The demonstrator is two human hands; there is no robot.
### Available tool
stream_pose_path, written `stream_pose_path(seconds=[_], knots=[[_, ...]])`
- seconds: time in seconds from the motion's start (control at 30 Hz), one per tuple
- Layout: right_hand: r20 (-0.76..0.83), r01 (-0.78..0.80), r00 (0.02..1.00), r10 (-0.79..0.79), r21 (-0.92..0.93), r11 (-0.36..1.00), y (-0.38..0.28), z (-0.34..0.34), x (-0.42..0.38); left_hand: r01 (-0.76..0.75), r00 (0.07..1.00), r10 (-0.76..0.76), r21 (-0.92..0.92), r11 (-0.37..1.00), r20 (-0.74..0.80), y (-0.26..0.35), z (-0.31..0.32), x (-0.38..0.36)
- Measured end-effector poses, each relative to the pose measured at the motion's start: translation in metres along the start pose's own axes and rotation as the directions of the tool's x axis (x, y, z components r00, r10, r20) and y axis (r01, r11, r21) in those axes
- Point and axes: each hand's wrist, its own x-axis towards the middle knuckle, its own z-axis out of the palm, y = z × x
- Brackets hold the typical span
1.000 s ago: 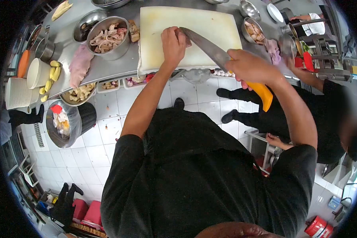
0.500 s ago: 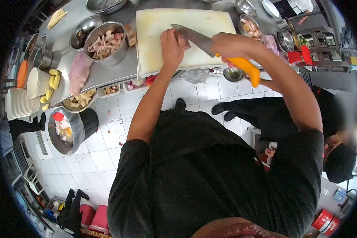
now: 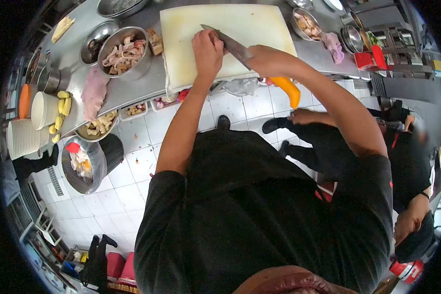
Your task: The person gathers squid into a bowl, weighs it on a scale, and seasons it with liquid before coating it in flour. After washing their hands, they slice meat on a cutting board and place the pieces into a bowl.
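Observation:
My right hand is wrapped round a kitchen knife with an orange-yellow handle, its blade slanting across the cutting board toward the far left. My left hand presses down on the board, fingers curled over a small reddish-brown piece of meat that is mostly hidden. The blade lies right beside these fingertips. Left of the board stands a steel bowl of sliced meat strips. A browned chunk of meat sits between bowl and board.
A pink cloth and yellow pieces lie left on the steel table. Right of the board are a bowl of meat pieces and another cloth. A bin stands below left. Co-workers are close on my right.
The knife and both hands have shifted slightly left in view, and the right hand sits lower over the blade's heel. The co-worker at right has moved, and the small bowl near them has left view.

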Motion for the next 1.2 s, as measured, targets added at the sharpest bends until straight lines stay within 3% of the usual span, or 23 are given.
stream_pose_path(seconds=[0.17,0.3,0.4,0.5,0.63,0.73,0.83,0.97,1.07,1.2], knots=[[0.053,0.043,0.998,-0.039,-0.096,0.994,0.013,-0.006,-0.033,0.045,0.999,-0.046,-0.021,0.999,-0.023,0.001,0.001,0.0],[-0.091,0.101,0.99,-0.108,-0.077,0.992,0.023,0.023,-0.006,0.061,0.998,-0.061,0.001,0.998,-0.001,0.0,0.002,0.0],[-0.11,0.115,0.988,-0.111,0.023,0.993,0.024,0.03,-0.004,0.066,0.998,-0.066,-0.021,0.998,0.013,0.004,0.001,0.001],[-0.053,0.06,0.997,-0.062,-0.045,0.997,0.036,0.026,-0.026,0.111,0.993,-0.111,-0.017,0.994,0.039,0.005,-0.001,0.0],[-0.136,0.147,0.981,-0.138,0.059,0.987,0.043,0.052,0.009,0.069,0.997,-0.069,-0.007,0.998,0.025,-0.001,0.0,0.0],[-0.17,0.185,0.972,-0.164,0.119,0.975,0.044,0.055,0.005,0.119,0.992,-0.119,-0.001,0.993,0.028,0.0,-0.001,0.001],[-0.171,0.158,0.973,-0.156,-0.002,0.987,0.054,0.057,-0.011,0.12,0.992,-0.118,-0.026,0.992,0.052,0.002,-0.001,0.0],[-0.228,0.192,0.96,-0.165,0.104,0.976,0.046,0.07,0.01,0.092,0.996,-0.092,-0.002,0.996,0.01,0.0,0.0,0.003],[-0.364,0.273,0.886,-0.287,-0.089,0.958,0.067,0.085,0.014,0.098,0.994,-0.098,0.004,0.995,0.047,0.006,-0.002,0.002],[-0.226,0.147,0.964,-0.139,0.019,0.989,0.057,0.072,-0.01,0.092,0.995,-0.092,-0.007,0.996,0.047,0.004,-0.001,0.003]])
